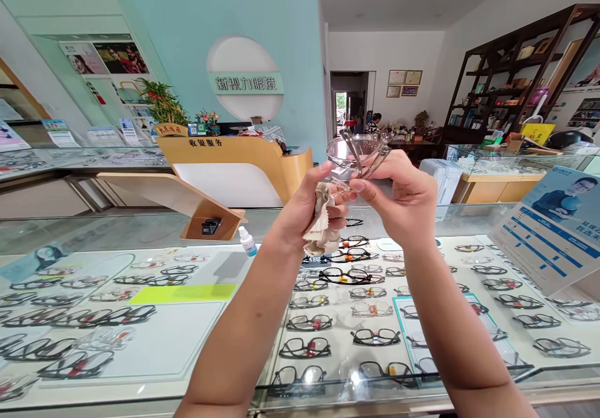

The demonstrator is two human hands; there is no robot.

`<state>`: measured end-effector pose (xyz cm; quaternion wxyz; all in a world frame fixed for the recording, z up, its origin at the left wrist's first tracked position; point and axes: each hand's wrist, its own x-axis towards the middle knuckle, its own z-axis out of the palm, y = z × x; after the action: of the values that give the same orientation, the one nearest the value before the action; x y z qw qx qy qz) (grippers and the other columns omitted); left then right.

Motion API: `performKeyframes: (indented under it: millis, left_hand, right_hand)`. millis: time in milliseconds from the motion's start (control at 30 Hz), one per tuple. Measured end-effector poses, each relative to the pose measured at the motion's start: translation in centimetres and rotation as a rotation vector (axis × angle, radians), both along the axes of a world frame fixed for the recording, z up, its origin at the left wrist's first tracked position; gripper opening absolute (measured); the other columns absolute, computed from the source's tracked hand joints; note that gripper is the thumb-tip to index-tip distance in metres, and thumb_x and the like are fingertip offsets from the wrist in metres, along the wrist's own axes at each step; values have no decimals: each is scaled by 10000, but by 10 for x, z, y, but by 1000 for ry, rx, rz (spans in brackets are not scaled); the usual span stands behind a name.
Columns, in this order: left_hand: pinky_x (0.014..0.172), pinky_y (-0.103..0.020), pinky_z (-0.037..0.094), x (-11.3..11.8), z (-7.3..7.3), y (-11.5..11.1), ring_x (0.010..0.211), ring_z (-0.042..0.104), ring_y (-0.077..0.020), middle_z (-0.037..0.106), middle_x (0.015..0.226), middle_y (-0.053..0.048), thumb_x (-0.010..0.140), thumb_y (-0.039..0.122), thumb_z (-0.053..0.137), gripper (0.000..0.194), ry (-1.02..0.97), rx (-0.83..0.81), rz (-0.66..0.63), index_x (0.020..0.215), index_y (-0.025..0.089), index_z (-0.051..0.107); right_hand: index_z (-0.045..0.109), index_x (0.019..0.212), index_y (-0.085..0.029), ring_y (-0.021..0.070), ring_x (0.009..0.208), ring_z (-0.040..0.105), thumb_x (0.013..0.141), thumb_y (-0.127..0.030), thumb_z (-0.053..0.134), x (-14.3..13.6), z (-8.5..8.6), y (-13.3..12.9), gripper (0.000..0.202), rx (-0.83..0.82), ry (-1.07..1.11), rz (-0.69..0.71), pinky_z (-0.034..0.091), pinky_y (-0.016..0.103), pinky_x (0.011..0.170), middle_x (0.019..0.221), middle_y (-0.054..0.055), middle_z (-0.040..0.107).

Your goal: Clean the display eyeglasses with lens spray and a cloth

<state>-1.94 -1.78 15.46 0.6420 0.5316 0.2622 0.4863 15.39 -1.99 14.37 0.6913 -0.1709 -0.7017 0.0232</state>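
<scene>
Glasses [350, 145] with a clear frame are up at 12 o'clock over the glass tabletop [159, 229], guys. Left hand [307, 202]'s curled round a beige cloth [319, 224], right hand [403, 187]'s pinching the frame between thumb and fingers. Little spray bottle [247, 242] at 11 o'clock, too.

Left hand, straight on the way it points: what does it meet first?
Likely the glasses held in the right hand, just beyond the left hand. They may be touching; depth is unclear.

A glass counter [154, 337] bears a wooden stand [216, 210], bottle [248, 242] and sign [553, 227].
</scene>
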Motion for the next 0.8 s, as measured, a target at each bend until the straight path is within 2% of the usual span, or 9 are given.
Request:
performKeyframes:
  millis: [233,433,567,667,733,800]
  left_hand:
    - [358,-237,319,2,-3,1,403,391,-69,580,638,24,783,865,776,673,-6,-37,-54,920,216,667]
    - [358,-264,353,-1,-5,5,414,466,-122,545,557,21,766,926,730,748,39,-32,1,987,211,721]
    - [372,-271,374,1,-6,4,434,513,-151,580,557,-1,798,933,690,722,84,-3,46,968,232,728]
    - [406,-281,389,2,-11,10,458,539,-148,683,672,-52,829,976,596,762,143,38,23,940,232,719]
    - [431,-286,400,-2,-15,18,490,559,-145,751,781,-85,820,1005,574,803,210,103,91,980,230,711]
    - [457,-287,405,-10,-16,24,532,582,-154,769,813,-80,810,988,628,783,277,205,278,1027,239,698]
  right_hand:
    - [786,931,-332,267,1035,746,958,-444,856,0,-1,1,135,21,30,21,606,507,994,974,16,810]
    - [709,1065,-316,268,1214,746,911,-474,896,-1,0,0,289,-78,-36,81,587,494,1104,1191,31,795]
    - [707,1008,-314,249,1147,759,941,-404,871,-2,-1,0,199,-43,-28,77,598,476,1066,1118,16,798]
    - [715,965,-301,238,1076,770,949,-391,864,-1,-2,3,175,-52,23,52,609,461,1022,1039,10,794]
    - [714,943,-292,235,1050,774,943,-409,869,0,-2,6,194,-87,51,41,614,455,1007,1000,6,790]
    - [719,930,-286,229,1030,776,930,-423,881,2,-2,10,212,-124,68,43,616,450,1002,981,3,794]
